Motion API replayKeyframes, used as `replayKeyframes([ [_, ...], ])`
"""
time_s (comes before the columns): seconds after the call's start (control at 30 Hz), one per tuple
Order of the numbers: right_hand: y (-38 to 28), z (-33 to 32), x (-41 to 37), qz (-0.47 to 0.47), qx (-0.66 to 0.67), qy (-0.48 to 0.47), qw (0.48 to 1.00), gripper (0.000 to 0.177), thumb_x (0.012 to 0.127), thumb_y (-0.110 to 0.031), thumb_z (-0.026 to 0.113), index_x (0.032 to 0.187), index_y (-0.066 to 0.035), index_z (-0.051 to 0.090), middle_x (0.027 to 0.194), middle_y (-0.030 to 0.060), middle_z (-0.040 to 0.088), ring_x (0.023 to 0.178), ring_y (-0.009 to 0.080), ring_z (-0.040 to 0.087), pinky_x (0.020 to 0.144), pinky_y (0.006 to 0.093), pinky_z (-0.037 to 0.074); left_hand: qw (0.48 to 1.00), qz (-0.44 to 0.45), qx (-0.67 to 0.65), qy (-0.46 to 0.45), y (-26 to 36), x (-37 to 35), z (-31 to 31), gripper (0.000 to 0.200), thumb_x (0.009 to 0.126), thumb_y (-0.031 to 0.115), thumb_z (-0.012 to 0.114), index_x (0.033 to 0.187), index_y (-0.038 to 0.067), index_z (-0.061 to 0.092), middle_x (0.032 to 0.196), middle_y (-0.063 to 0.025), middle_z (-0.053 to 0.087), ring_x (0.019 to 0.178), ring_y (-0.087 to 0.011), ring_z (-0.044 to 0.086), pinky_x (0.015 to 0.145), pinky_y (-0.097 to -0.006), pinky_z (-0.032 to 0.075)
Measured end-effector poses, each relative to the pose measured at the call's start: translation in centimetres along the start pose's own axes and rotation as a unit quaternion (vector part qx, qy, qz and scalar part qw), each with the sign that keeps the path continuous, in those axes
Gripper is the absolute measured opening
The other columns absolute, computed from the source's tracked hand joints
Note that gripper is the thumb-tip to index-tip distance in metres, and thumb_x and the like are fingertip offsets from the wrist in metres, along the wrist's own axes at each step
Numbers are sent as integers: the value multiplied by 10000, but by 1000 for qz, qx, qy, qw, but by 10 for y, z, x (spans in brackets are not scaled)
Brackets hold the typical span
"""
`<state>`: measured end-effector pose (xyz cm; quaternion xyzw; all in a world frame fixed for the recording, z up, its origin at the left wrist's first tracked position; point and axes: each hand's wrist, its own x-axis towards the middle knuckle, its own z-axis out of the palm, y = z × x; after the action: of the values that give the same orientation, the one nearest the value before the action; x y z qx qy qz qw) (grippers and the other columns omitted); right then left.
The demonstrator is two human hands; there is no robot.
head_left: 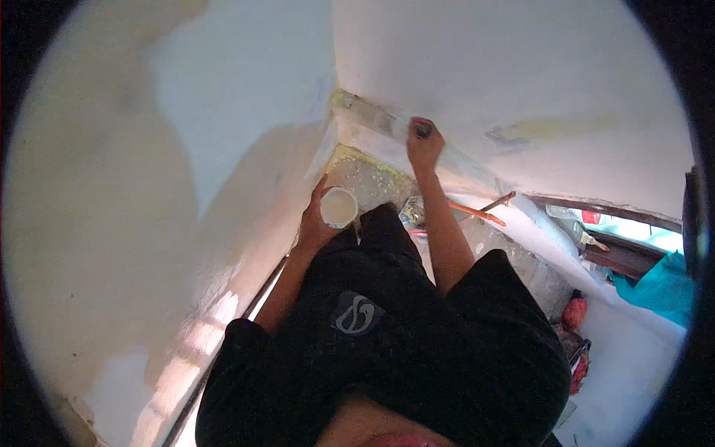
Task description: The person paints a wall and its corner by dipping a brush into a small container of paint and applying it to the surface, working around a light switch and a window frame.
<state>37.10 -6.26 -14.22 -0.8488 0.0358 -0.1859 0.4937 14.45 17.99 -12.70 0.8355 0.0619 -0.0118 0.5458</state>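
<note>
My left hand (pixel 316 221) is wrapped round the side of a small white tub (pixel 339 208) with pale, paint-like liquid in it. It is held upright above the floor, close to the left wall. My right hand (pixel 425 141) is closed round a small dark-handled tool (pixel 424 130), reached out to the low ledge of the right wall (pixel 521 59). The tool's working end is hidden behind the fist. Patchy grey and yellowish marks run along the ledge (pixel 372 114) to the left of that hand.
Two walls meet at a corner ahead. On the paint-spattered floor (pixel 365 173) stands a container (pixel 412 211) beside my right forearm, with orange-brown sticks (pixel 480 212) near it. At right are a window opening, a teal cloth (pixel 659 290) and red items (pixel 574 313).
</note>
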Motion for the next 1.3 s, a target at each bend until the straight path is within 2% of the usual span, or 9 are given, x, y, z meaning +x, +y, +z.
replayKeyframes([
  [0.17, 9, -97, -14, 18, -98, 50, 994, 94, 968, -91, 772, 1040, -35, 796, 901, 157, 805, 834, 259, 801, 795, 385, 629, 1000, 11, -3, 7, -6, 3, 0, 1270, 699, 257, 1038, 1701, 107, 273, 1421, -179, 686, 1325, -374, 667, 1126, -470, 542],
  [0.27, -16, -91, -18, -11, -52, 72, 996, 99, 968, -90, 778, 1050, -38, 795, 937, 163, 804, 847, 264, 799, 791, 390, 629, 1000, 3, 18, -5, -5, 6, -1, 1268, 703, 262, 1038, 1701, 106, 271, 1414, -192, 684, 1332, -378, 662, 1126, -477, 541],
  [0.53, -51, 78, 9, 4, 77, 53, 996, 97, 919, -105, 791, 1002, -56, 803, 831, 151, 781, 776, 281, 775, 768, 384, 608, 999, 32, 35, -9, 5, 9, 0, 1259, 708, 274, 1036, 1698, 98, 278, 1424, -206, 679, 1346, -385, 652, 1136, -482, 533],
  [0.63, -59, 121, 20, 62, 121, 56, 989, 110, 907, -112, 811, 997, -49, 801, 834, 137, 786, 771, 256, 766, 770, 378, 605, 999, 31, 35, 2, 10, 2, -3, 1267, 704, 292, 1038, 1699, 102, 277, 1425, -202, 681, 1335, -384, 661, 1126, -481, 542],
  [0.7, -56, 138, 19, 164, 306, 42, 937, 125, 900, -114, 826, 999, -44, 801, 858, 119, 801, 770, 233, 761, 775, 374, 602, 999, 34, 33, 7, 11, -3, -7, 1273, 700, 302, 1041, 1699, 106, 277, 1425, -199, 683, 1328, -383, 667, 1121, -480, 548],
  [0.77, -12, 152, 8, 151, 290, 74, 942, 124, 902, -105, 824, 1005, -40, 803, 863, 110, 803, 769, 220, 758, 774, 369, 602, 1000, 10, 30, -1, 8, -7, -9, 1286, 694, 319, 1044, 1701, 116, 272, 1431, -191, 685, 1316, -378, 677, 1113, -477, 557],
  [0.93, 59, 75, -18, 120, 235, 96, 960, 133, 919, -64, 793, 1043, -16, 802, 855, 95, 793, 778, 186, 757, 759, 345, 607, 1000, -4, 28, -3, 1, -8, -10, 1318, 672, 310, 1054, 1707, 130, 259, 1423, -191, 690, 1302, -376, 685, 1111, -480, 561],
  [1.1, 43, -24, -29, 97, 168, 91, 977, 130, 954, -49, 775, 1067, 13, 787, 880, 102, 792, 798, 163, 758, 748, 327, 626, 999, 28, 42, -1, -4, 0, -3, 1316, 668, 274, 1055, 1709, 127, 262, 1426, -198, 687, 1299, -377, 686, 1114, -477, 559],
  [1.3, -2, 24, -8, 134, 347, 70, 925, 154, 970, -53, 767, 1095, 37, 770, 942, 114, 787, 843, 161, 752, 797, 316, 657, 999, 29, 22, -20, 0, 4, 0, 1266, 693, 273, 1039, 1701, 121, 288, 1433, -203, 681, 1324, -380, 669, 1122, -477, 548],
])
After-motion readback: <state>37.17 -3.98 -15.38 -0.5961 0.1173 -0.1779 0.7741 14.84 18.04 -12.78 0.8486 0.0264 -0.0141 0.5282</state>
